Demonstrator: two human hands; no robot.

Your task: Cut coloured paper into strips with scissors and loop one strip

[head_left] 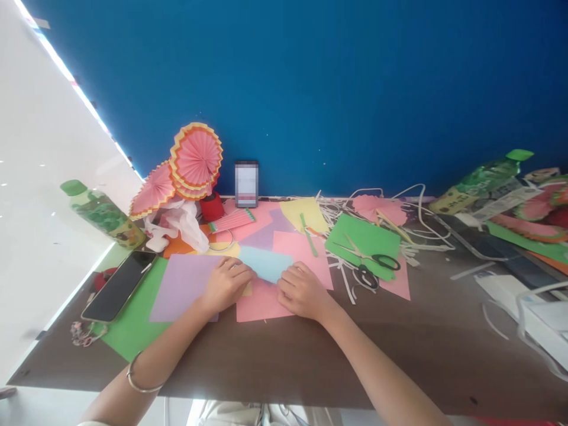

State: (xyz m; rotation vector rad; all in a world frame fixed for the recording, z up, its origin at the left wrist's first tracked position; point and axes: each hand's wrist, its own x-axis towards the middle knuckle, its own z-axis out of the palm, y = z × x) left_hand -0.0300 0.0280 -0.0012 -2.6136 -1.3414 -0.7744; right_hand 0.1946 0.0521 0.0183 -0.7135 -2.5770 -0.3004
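Note:
A light blue sheet of paper (265,264) spans the gap between my two hands, above pink and purple sheets. My left hand (228,281) grips its left end, fingers curled in. At the other end my right hand (307,291) is closed on the paper's lower right corner. Under the hands lie a pink sheet (257,307) and, to the left, a purple sheet (181,284). The fingertips of both hands are partly hidden. Black-handled scissors (364,260) rest on green paper (350,228) to the right.
A black phone (119,285) and a green bottle (102,216) are at left. Pink paper fans (197,157) stand behind. Another phone (247,184) leans upright on the blue wall. White paper strips (346,278) and a second bottle (483,180) are at right.

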